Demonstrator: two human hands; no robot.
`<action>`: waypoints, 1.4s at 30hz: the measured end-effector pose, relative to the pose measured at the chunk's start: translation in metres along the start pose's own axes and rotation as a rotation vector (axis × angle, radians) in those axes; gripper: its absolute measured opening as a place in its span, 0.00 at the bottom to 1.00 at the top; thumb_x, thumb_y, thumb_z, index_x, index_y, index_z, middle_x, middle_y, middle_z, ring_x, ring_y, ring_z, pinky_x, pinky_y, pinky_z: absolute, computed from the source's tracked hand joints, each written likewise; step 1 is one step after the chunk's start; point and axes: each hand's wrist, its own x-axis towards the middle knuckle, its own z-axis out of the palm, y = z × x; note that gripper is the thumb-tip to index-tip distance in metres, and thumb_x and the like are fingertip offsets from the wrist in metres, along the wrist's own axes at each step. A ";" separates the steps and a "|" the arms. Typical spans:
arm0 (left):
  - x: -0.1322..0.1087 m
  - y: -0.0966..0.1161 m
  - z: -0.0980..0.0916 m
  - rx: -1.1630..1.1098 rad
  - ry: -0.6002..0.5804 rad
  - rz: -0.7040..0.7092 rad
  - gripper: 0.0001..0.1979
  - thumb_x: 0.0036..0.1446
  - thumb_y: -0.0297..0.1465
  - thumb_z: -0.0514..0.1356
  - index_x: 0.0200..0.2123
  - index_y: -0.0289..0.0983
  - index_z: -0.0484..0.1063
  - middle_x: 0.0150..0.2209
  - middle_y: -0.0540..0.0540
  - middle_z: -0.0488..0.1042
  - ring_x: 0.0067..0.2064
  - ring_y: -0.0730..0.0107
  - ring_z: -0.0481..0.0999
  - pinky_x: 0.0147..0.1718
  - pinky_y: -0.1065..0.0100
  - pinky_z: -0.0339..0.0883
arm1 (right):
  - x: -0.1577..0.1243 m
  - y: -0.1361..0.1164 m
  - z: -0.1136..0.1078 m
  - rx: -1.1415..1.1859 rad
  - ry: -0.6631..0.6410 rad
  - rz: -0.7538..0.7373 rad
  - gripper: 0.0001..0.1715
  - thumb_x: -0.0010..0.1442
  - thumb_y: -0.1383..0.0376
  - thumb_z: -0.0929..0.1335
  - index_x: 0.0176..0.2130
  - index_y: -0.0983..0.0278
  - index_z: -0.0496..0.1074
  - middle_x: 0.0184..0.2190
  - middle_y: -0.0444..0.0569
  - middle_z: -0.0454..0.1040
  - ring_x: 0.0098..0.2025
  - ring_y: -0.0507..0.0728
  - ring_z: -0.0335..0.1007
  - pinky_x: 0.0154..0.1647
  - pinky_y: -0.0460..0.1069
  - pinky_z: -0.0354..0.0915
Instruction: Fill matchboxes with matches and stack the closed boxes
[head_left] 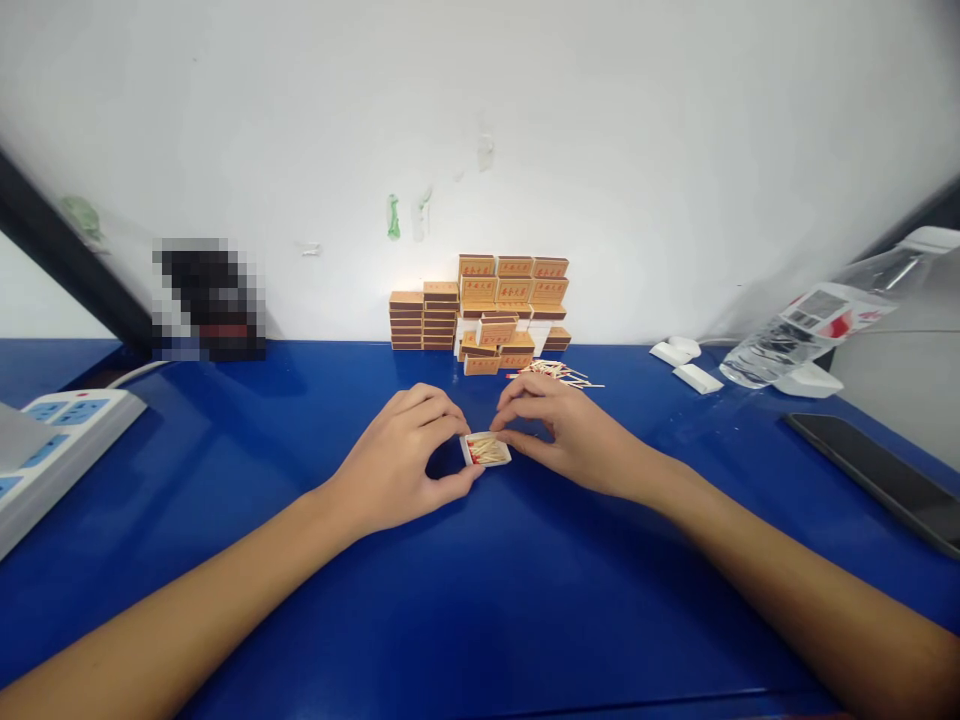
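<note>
A small white matchbox tray full of wooden matches rests on the blue table in front of me. Some red match heads show at its left end. My left hand grips the tray's left end between thumb and fingers. At the tray's upper right edge, the thumb and fingertips of my right hand come together over the matches; what lies between them, if anything, is too small to make out. Behind my right hand lies a heap of loose matches, partly hidden by it.
Stacked matchboxes stand against the wall. At right are white pieces, a tilted plastic bottle and a phone. A power strip lies at left, with a blurred dark object behind it.
</note>
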 end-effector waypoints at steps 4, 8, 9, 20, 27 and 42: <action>0.000 -0.001 0.000 -0.010 -0.070 -0.017 0.10 0.63 0.37 0.69 0.44 0.38 0.78 0.46 0.44 0.81 0.53 0.55 0.76 0.54 0.51 0.71 | -0.001 0.000 0.001 -0.062 -0.039 0.008 0.03 0.70 0.67 0.70 0.42 0.61 0.77 0.44 0.51 0.73 0.46 0.59 0.73 0.49 0.55 0.70; 0.001 -0.002 0.001 -0.017 -0.090 -0.021 0.11 0.63 0.38 0.69 0.43 0.38 0.79 0.46 0.44 0.81 0.53 0.55 0.76 0.53 0.51 0.71 | -0.003 -0.001 0.002 -0.058 -0.085 0.011 0.05 0.71 0.66 0.69 0.41 0.61 0.77 0.45 0.51 0.73 0.46 0.58 0.73 0.50 0.55 0.70; 0.001 -0.002 0.001 -0.017 -0.092 -0.021 0.10 0.63 0.38 0.69 0.43 0.38 0.79 0.46 0.44 0.81 0.53 0.55 0.76 0.53 0.51 0.71 | -0.003 -0.002 0.002 -0.053 -0.093 0.010 0.05 0.71 0.67 0.69 0.41 0.61 0.77 0.45 0.51 0.73 0.46 0.58 0.73 0.50 0.55 0.70; 0.001 -0.001 0.001 -0.015 -0.074 -0.004 0.10 0.63 0.37 0.69 0.43 0.38 0.79 0.46 0.43 0.81 0.53 0.54 0.76 0.54 0.51 0.71 | -0.003 -0.012 0.003 -0.040 -0.135 -0.005 0.06 0.71 0.68 0.68 0.45 0.62 0.77 0.48 0.53 0.74 0.51 0.59 0.71 0.55 0.56 0.69; 0.001 0.001 0.000 -0.017 -0.077 0.005 0.09 0.63 0.36 0.68 0.43 0.38 0.78 0.46 0.43 0.81 0.53 0.54 0.76 0.53 0.50 0.71 | -0.004 -0.014 0.002 -0.044 -0.141 0.052 0.03 0.71 0.64 0.70 0.42 0.61 0.75 0.45 0.51 0.74 0.49 0.60 0.71 0.50 0.56 0.69; 0.001 0.001 -0.001 -0.033 -0.088 0.018 0.09 0.64 0.37 0.69 0.42 0.38 0.78 0.46 0.43 0.80 0.53 0.55 0.76 0.53 0.52 0.71 | -0.002 -0.017 0.002 0.083 -0.142 0.001 0.06 0.72 0.62 0.70 0.43 0.60 0.79 0.46 0.51 0.75 0.50 0.58 0.71 0.53 0.55 0.68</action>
